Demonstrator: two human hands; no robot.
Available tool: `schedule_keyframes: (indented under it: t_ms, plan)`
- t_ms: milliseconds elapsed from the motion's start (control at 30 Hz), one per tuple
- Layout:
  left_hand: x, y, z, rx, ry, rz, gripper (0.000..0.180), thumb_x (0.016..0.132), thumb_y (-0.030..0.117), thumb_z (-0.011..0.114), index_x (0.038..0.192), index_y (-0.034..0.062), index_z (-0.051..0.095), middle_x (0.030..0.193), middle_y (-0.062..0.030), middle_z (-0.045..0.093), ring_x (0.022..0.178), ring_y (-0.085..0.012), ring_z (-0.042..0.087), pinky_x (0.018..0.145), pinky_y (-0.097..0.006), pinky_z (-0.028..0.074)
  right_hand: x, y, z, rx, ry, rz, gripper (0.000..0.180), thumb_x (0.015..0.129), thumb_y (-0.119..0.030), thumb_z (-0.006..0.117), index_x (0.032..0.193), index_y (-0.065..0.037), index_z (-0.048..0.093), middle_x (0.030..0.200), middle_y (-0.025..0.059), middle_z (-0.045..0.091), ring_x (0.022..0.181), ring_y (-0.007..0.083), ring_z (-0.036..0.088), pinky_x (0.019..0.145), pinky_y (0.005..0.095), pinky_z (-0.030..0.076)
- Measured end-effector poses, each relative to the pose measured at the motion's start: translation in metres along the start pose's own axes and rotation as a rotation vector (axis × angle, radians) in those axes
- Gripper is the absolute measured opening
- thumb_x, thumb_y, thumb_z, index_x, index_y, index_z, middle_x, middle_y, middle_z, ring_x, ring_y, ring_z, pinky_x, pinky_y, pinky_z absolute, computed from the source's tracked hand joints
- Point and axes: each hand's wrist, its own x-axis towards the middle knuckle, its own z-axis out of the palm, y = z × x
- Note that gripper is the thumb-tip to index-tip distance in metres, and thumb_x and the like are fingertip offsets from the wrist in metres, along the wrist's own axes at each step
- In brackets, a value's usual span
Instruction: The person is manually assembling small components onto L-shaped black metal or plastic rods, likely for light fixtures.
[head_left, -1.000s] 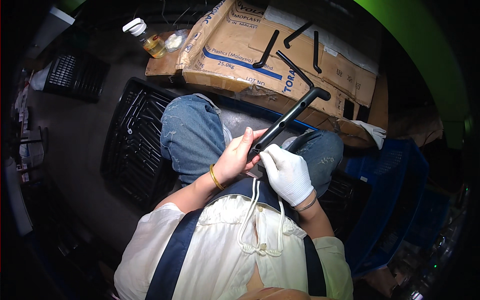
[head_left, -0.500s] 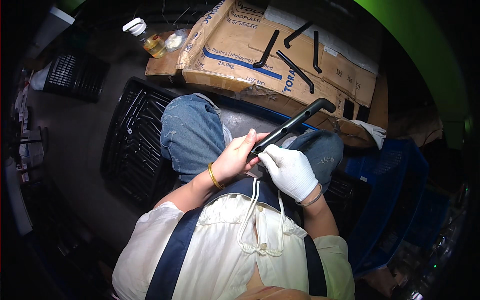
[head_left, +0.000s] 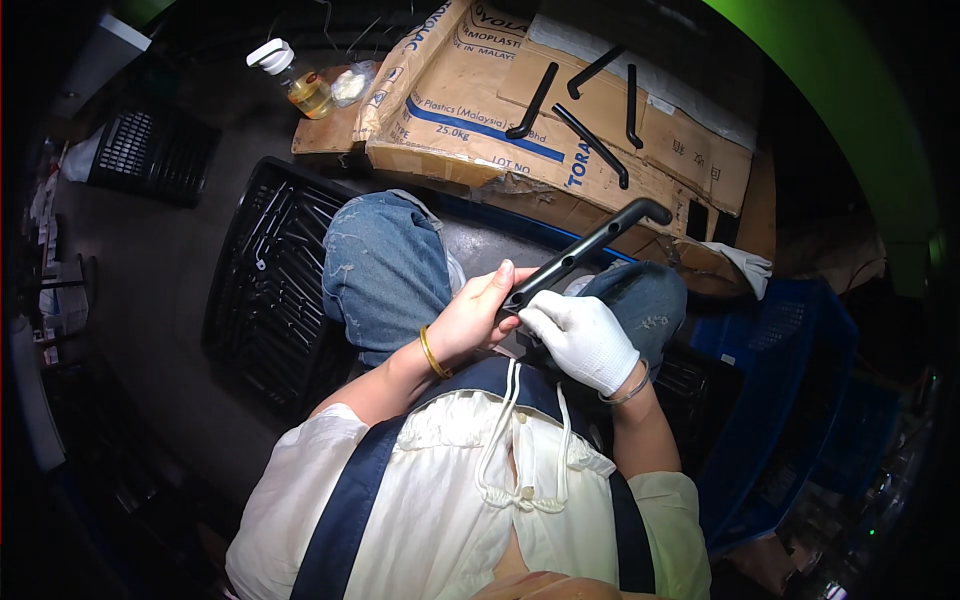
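I sit with my knees up and hold a long black plastic bar with a bent end (head_left: 590, 245) over my lap. My left hand (head_left: 470, 320), bare with a gold bangle, grips its near end from the left. My right hand (head_left: 580, 338), in a white glove, closes on the same end from below right. The bar slants up and to the right, its curved tip near the cardboard.
Flattened cardboard boxes (head_left: 470, 110) lie ahead with several more black bent bars (head_left: 590, 140) on them. A bottle of yellow liquid (head_left: 300, 85) stands at the far left of the cardboard. Black crates (head_left: 265, 290) sit left, blue crates (head_left: 790, 400) right.
The black bar has tilted slightly, its far tip dropping lower and moving right. Both hands keep their hold on its near end.
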Motion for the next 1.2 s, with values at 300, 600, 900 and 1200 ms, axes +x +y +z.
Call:
schedule_keyframes:
  t_ms: [300, 600, 900, 1200]
  plan:
    - [-0.004, -0.004, 0.005, -0.152, 0.115, 0.253, 0.055, 0.106, 0.044, 0.026, 0.147, 0.0086, 0.037, 0.072, -0.0009, 0.050, 0.047, -0.0028, 0.032, 0.041, -0.017, 0.028, -0.008, -0.023, 0.026, 0.036, 0.394, 0.014, 0.010, 0.092, -0.016, 0.057, 0.087, -0.008, 0.061, 0.079, 0.0108, 0.060, 0.071, 0.0301, 0.064, 0.061, 0.0383, 0.050]
    - [-0.009, -0.002, 0.007, -0.030, 0.147, 0.327, 0.054, 0.107, 0.041, 0.028, 0.146, 0.0064, 0.039, 0.073, 0.0009, 0.050, 0.047, -0.0018, 0.034, 0.042, -0.017, 0.027, -0.002, -0.028, 0.029, -0.122, 0.402, -0.011, 0.013, 0.090, -0.024, 0.063, 0.085, -0.012, 0.061, 0.071, 0.0081, 0.060, 0.057, 0.0295, 0.063, 0.050, 0.0387, 0.050]
    - [-0.010, 0.001, 0.010, 0.017, 0.210, 0.292, 0.050, 0.107, 0.040, 0.030, 0.143, 0.0073, 0.044, 0.074, 0.0009, 0.051, 0.050, -0.0017, 0.035, 0.044, -0.016, 0.028, -0.002, -0.028, 0.030, -0.121, 0.379, -0.002, 0.014, 0.090, -0.025, 0.062, 0.087, -0.011, 0.061, 0.070, 0.0084, 0.061, 0.056, 0.0294, 0.064, 0.050, 0.0389, 0.050]
    - [-0.007, -0.008, 0.008, 0.004, 0.231, 0.312, 0.050, 0.106, 0.040, 0.032, 0.143, 0.0078, 0.044, 0.076, 0.0008, 0.052, 0.049, -0.0016, 0.035, 0.043, -0.016, 0.029, -0.001, -0.028, 0.032, -0.119, 0.351, 0.032, 0.016, 0.091, -0.026, 0.061, 0.087, -0.011, 0.061, 0.068, 0.0095, 0.063, 0.055, 0.0307, 0.064, 0.050, 0.0397, 0.051]
